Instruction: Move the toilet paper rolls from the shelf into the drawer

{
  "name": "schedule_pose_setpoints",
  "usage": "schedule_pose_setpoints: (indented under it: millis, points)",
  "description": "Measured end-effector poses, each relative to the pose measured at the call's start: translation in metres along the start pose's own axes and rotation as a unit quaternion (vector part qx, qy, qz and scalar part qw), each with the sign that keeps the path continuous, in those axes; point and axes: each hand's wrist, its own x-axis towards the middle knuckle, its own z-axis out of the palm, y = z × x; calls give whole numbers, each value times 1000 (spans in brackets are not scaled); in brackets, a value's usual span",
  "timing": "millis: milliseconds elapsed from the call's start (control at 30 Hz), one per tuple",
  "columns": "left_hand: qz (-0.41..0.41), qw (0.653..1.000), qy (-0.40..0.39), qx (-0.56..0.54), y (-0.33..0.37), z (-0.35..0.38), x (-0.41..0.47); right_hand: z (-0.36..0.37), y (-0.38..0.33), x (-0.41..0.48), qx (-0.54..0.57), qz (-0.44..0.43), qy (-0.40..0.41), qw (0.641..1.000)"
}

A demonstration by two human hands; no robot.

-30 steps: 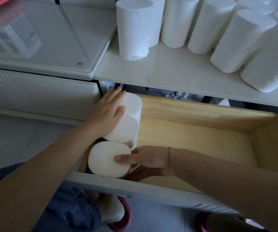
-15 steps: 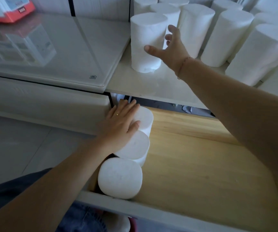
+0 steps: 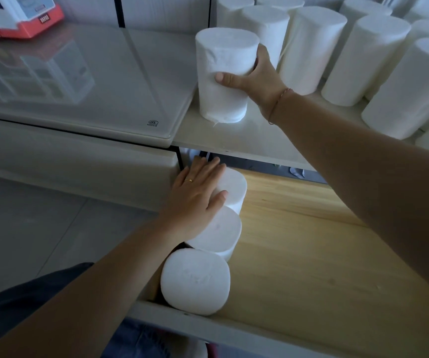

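Since the earlier frame the right grip [image 3: 257,76] had reached the front roll [image 3: 223,99] on the shelf [image 3: 259,135] and closed round it, thumb across its near face and fingers behind. The roll stood upright, its base on the shelf.

Far left of both grips, a red and white toy vehicle [image 3: 14,16] carried a small plate whose characters were too blurred to read. Up and left of the left grip [image 3: 197,192], the glass counter [image 3: 79,86] bore a CCC mark [image 3: 153,123] with illegible tiny print beneath.

The left grip lay flat, fingers straight, pressing on the tops of the far roll [image 3: 235,186] and middle roll [image 3: 221,233] in the drawer [image 3: 311,241]. A near roll [image 3: 195,280] stood just below its wrist. Right of the right grip, more rolls [image 3: 363,55] crowded the shelf.
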Motion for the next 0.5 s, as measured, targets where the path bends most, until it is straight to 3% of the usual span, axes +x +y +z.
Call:
schedule_pose_setpoints:
  millis: [133,333,500]
  points:
    - [1,1000,-4,3,-1,1,-1,2,-5,-24,-9,-20,4,1000]
    - [1,1000,-13,13,-1,2,0,-39,-12,-125,20,-37,-84,996]
    - [9,1000,-4,5,1,3,-2,-79,10,-210,-20,24,-119,992]
